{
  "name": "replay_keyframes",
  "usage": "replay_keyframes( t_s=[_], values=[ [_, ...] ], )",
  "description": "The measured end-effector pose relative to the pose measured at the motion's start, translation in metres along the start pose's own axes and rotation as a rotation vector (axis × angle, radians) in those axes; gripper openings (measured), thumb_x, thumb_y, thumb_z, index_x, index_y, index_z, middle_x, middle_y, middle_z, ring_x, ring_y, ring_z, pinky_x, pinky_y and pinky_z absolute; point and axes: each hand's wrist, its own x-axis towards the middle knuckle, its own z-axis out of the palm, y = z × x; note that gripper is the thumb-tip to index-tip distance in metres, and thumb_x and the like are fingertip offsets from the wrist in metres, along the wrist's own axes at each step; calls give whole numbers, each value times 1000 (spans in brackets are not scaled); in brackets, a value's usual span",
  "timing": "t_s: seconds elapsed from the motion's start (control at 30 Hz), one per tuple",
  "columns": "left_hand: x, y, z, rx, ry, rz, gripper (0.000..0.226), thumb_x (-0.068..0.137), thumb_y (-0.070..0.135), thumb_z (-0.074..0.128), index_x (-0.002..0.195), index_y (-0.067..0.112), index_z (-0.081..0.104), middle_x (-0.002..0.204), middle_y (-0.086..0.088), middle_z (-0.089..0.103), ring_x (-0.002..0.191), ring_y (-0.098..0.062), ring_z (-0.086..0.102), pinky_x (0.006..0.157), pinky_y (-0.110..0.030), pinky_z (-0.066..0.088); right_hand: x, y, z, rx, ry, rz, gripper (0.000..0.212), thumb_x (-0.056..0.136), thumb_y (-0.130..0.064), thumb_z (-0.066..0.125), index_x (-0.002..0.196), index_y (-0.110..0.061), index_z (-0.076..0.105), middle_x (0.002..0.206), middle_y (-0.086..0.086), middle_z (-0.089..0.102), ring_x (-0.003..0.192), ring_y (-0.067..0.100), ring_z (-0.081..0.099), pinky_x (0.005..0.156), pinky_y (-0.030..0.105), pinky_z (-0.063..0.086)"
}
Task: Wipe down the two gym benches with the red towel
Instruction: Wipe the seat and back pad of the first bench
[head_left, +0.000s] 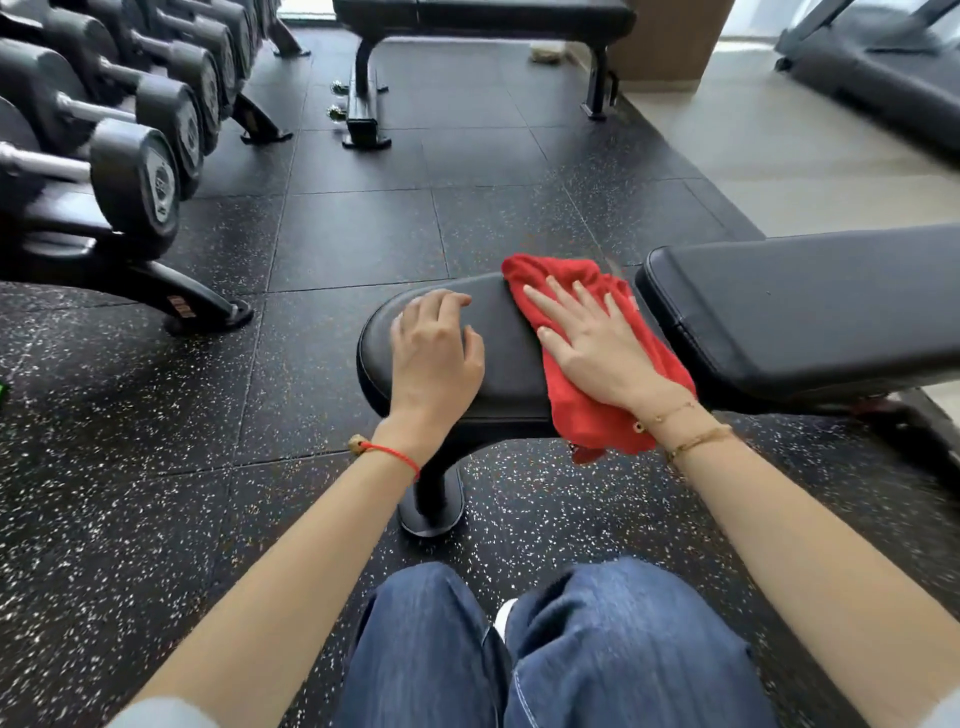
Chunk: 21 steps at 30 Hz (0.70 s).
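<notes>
**Two benches, one red towel, both hands on the near seat**

Two black padded benches are in view: the near bench (498, 332), whose seat pad and longer back pad (810, 306) serve as the worktop, and a far bench (483, 15) at the top, standing well apart across the speckled floor (332, 234). There is one towel (587, 395): bright red, soft and rumpled, spread over the right part of the seat pad, with one end hanging off the near edge. The right hand (597, 348) lies flat on it, fingers (545, 306) straight and spread, pressing and gripping nothing. The left hand (434, 353) rests on the bare seat pad just beside the towel, fingers loosely bent and holding nothing. A rack of dumbbells (135, 176) lines the left side.
</notes>
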Motion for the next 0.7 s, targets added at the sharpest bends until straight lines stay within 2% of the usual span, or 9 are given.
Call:
replay_keyframes(
  t_s=[0.13, 0.23, 0.33, 0.4, 0.57, 0.7],
  values=[
    [1, 20, 17, 10, -34, 21, 38, 92, 19, 49, 128, 16, 56, 134, -3, 55, 129, -24, 43, 113, -40, 27, -46, 17, -4, 29, 14, -10, 52, 102, -39, 36, 152, -44, 21, 163, -12, 13, 151, 19, 8, 122, 45, -1],
    [-1, 21, 25, 93, -59, 26, 36, 93, 24, 46, 128, 18, 55, 136, 0, 51, 131, -23, 40, 118, -45, 20, -22, 21, -7, 34, -12, 88, 51, 103, -41, 33, 152, -45, 19, 163, -12, 10, 152, 20, 5, 122, 47, -2],
    [-2, 16, 26, 107, -45, 40, 33, 92, 24, 46, 122, 17, 57, 131, -2, 54, 127, -24, 43, 117, -45, 22, 13, 20, -10, 19, -46, 187, 51, 103, -43, 29, 153, -43, 17, 164, -9, 6, 152, 23, 3, 121, 50, -4],
    [-1, 16, 25, 121, -36, 39, 32, 90, 25, 46, 120, 18, 57, 130, -1, 55, 126, -23, 44, 116, -45, 23, 27, 16, -9, 11, -62, 190, 52, 103, -43, 28, 153, -43, 15, 164, -8, 5, 152, 24, 2, 121, 50, -5],
    [-2, 18, 25, 129, -39, 42, 31, 89, 25, 46, 118, 19, 58, 128, 0, 56, 124, -24, 46, 114, -45, 25, 1, 4, -8, 11, -60, 31, 53, 103, -39, 33, 153, -44, 16, 164, -10, 7, 152, 21, 4, 122, 49, -2],
    [-2, 18, 28, 140, -23, 36, 32, 89, 24, 48, 118, 19, 59, 131, -1, 57, 125, -24, 46, 115, -44, 25, -38, 20, -6, 13, -11, -103, 53, 102, -39, 35, 151, -46, 19, 162, -15, 13, 151, 17, 9, 122, 45, 2]
  ],
)
